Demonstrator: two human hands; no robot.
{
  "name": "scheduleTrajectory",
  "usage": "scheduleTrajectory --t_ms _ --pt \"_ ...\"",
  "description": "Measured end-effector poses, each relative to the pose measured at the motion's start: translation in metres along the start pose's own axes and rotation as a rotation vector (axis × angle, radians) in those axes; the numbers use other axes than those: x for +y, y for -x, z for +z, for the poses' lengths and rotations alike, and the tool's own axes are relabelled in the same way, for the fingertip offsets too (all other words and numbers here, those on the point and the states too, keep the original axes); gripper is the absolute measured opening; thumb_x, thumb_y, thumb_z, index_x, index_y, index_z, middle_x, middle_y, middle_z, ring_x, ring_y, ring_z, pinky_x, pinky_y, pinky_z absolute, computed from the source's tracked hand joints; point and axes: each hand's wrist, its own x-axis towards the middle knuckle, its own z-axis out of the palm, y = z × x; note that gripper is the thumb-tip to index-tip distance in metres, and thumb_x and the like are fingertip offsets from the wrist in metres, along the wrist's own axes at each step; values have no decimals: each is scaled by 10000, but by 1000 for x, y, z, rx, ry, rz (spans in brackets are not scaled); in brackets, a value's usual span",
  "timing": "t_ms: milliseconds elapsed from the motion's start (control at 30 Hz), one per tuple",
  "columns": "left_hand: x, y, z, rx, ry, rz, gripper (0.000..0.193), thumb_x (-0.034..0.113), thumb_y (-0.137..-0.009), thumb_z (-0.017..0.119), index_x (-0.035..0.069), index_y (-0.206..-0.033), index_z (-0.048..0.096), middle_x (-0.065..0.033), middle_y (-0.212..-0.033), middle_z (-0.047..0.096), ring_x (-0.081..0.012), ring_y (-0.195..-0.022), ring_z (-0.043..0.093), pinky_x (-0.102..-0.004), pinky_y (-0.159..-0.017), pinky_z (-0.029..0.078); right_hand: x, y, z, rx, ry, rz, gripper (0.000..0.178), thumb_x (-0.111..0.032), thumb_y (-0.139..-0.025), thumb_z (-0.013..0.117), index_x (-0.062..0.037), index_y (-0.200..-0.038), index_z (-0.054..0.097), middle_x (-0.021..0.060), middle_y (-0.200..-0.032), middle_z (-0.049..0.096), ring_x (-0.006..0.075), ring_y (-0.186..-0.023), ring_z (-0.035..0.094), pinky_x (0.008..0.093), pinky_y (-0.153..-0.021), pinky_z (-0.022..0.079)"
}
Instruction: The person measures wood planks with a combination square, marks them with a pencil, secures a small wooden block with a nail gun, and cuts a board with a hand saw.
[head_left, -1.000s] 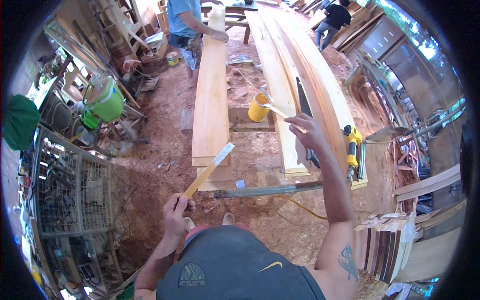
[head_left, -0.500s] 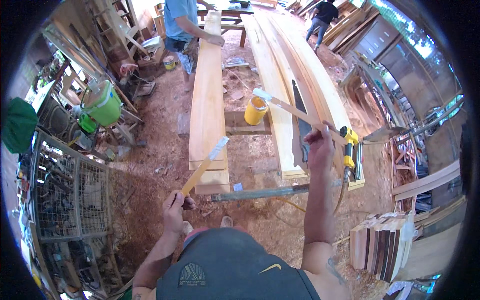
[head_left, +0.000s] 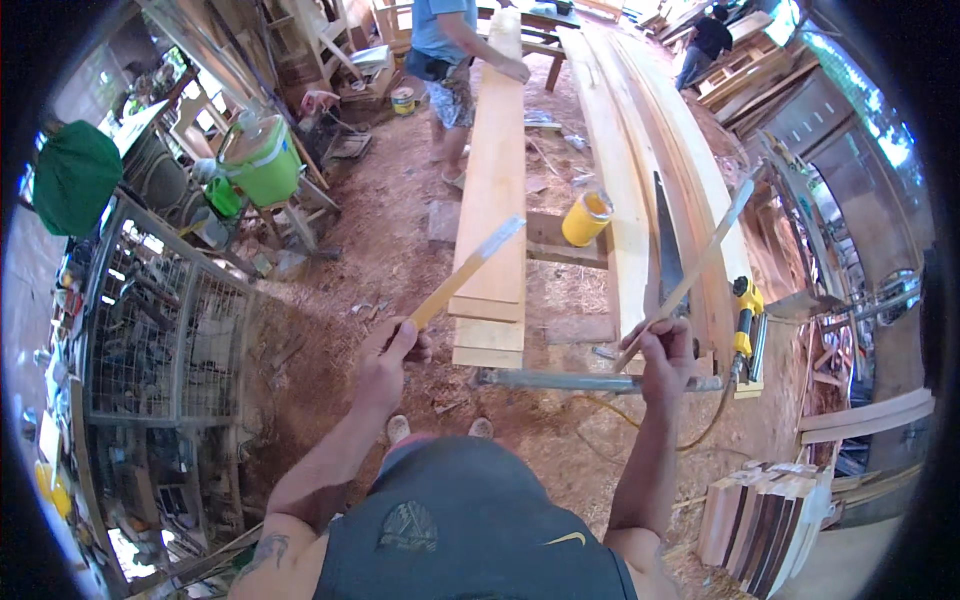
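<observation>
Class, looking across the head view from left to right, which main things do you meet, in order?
Green cloth, green tub, left hand holding a flat stick, yellow container, right hand, yellow power tool.

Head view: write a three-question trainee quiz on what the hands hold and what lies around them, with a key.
1. What does the left hand hold?
2. True or false: the yellow cylindrical container is touching the right hand.
3. Which is nearer the right hand: (a) the yellow-and-black handheld tool or (b) the bright green plastic tub?

Key:
1. A flat tan wooden stick with a whitish tip.
2. False.
3. a.
</observation>
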Motion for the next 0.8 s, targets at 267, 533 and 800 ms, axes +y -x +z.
scheduleTrajectory --t_ms 267,533,800 --pt "18 -18 -38 -93 22 -17 226 229 -1026 600 23 -1029 694 -37 -850 683 -113 -759 643 -280 -712 541 25 108 83 -12 60 296 453 87 -900 540 -61 -1325 480 69 -948 615 146 -793 625 290 -699 543" --pt "28 -27 -67 -193 17 -21 226 260 -1013 637 45 -1014 708 -10 -837 675 -99 -766 619 -285 -720 525 -2 138 148 -176 755 -29 359 21 -865 680 -69 -1211 654 105 -998 662 149 -720 612 261 -621 495" --pt "33 -26 -75 -228 -8 7 243 258 -1026 611 28 -1003 682 -45 -845 695 -126 -762 662 -304 -727 568 4 143 160 -94 838 -183 349 15 -878 694 -53 -1218 656 140 -1008 673 203 -743 655 315 -614 532"
